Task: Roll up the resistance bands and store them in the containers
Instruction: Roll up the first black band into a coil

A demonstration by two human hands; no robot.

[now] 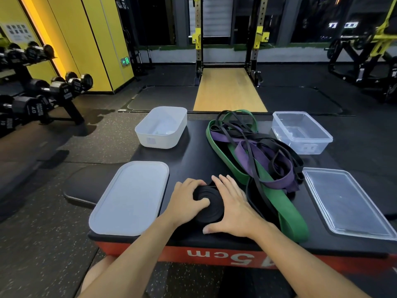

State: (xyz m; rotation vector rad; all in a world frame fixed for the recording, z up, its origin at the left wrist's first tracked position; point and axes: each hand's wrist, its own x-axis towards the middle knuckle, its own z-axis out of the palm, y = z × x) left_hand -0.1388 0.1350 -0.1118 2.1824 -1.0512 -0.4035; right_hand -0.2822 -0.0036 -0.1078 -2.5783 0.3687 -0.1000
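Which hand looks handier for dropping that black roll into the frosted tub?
Probably the left hand: it grips the black roll, and the frosted tub sits on its side; the right hand lies flat.

1. The bench [193, 155] has a black top and a red front edge with white lettering.
2. The rolled band [208, 203], at 6 o'clock on the bench, is black, and its coils show as concentric rings.
3. The loose pile toward 1 o'clock holds a wide green band [285, 211], a purple band [279, 181] and thin black bands [268, 147].
4. The frosted container [161, 127] at 10 o'clock and the frosted lid [131, 198] at 8 o'clock are milky white.
5. The clear container [300, 132] at 2 o'clock and the clear lid [348, 203] at 4 o'clock are colourless.
6. The floor [53, 244] is black with pale speckles.
7. The wall panels [96, 39] are yellow, and the platform [227, 89] at 12 o'clock is light wood.
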